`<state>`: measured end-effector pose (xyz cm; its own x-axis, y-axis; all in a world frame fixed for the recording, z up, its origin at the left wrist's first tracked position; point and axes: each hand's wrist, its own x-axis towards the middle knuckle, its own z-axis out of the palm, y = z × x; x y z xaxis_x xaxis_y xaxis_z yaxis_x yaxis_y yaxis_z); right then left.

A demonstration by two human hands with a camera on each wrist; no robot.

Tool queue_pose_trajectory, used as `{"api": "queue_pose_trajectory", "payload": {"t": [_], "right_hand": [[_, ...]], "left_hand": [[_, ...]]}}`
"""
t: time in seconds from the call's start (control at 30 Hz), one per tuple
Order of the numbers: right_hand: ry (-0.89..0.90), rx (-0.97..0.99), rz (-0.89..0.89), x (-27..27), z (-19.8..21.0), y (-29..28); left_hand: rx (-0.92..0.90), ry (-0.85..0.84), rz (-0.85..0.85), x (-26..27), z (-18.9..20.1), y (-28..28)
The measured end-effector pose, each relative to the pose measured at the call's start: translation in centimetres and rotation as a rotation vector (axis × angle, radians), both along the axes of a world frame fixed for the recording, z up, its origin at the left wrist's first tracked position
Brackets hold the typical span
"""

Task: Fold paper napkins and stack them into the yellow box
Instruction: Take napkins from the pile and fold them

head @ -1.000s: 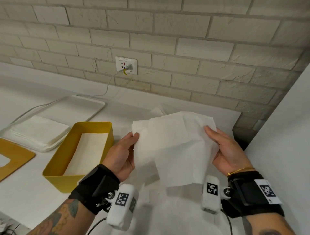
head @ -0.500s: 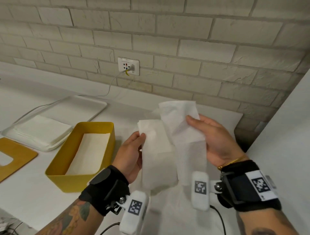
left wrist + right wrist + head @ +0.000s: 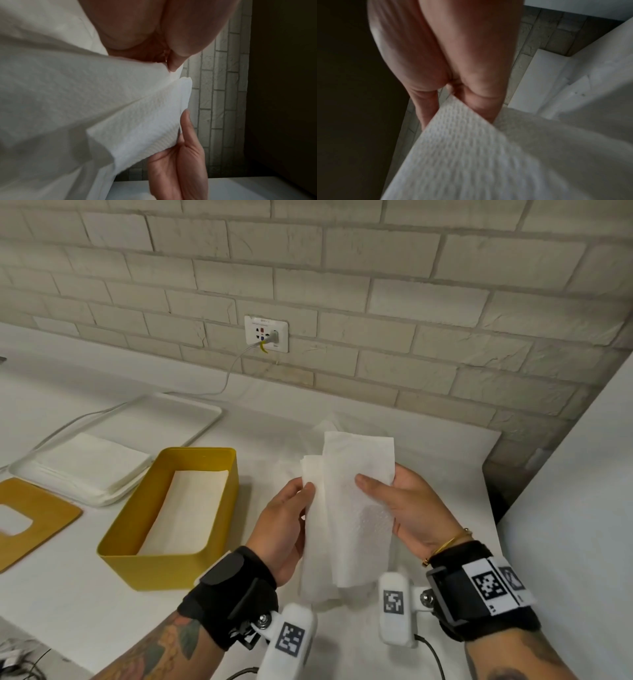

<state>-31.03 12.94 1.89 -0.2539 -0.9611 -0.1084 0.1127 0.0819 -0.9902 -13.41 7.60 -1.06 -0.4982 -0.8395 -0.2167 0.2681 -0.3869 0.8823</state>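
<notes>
A white paper napkin point(image 3: 349, 508) hangs folded lengthwise in the air between both hands, its two halves overlapping. My left hand point(image 3: 286, 525) pinches its left edge near the top; the thumb lies on the front. My right hand point(image 3: 400, 508) grips the right half, thumb across the front and fingers behind. The same napkin point(image 3: 120, 115) fills the left wrist view and the napkin point(image 3: 471, 155) fills the lower right wrist view. The yellow box point(image 3: 120, 559) stands on the table to the left of my hands, with folded white napkins point(image 3: 185, 508) lying flat in its bottom.
A white tray point(image 3: 191, 412) at the back left holds a stack of unfolded napkins point(image 3: 89, 463). A yellow lid point(image 3: 44, 518) with a cut-out lies at the far left. A brick wall with a socket point(image 3: 266, 333) and cable is behind. A white panel point(image 3: 575, 508) rises on the right.
The napkin was spread wide between my hands one second ago. My hands have come together, and the right half now overlaps the left half in a narrow strip.
</notes>
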Motion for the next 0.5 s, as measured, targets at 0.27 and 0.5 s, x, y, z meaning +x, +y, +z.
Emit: {"api": "queue_pose_trajectory", "payload": {"t": [0.27, 0.5], "right_hand": [[0.259, 0.037, -0.341, -0.5, -0.3, -0.4], [-0.282, 0.171, -0.115, -1.7, -1.2, 0.3]], "left_hand": [[-0.045, -0.052, -0.029, -0.2, -0.1, 0.3], [-0.032, -0.026, -0.103, -0.2, 0.0, 0.4]]}}
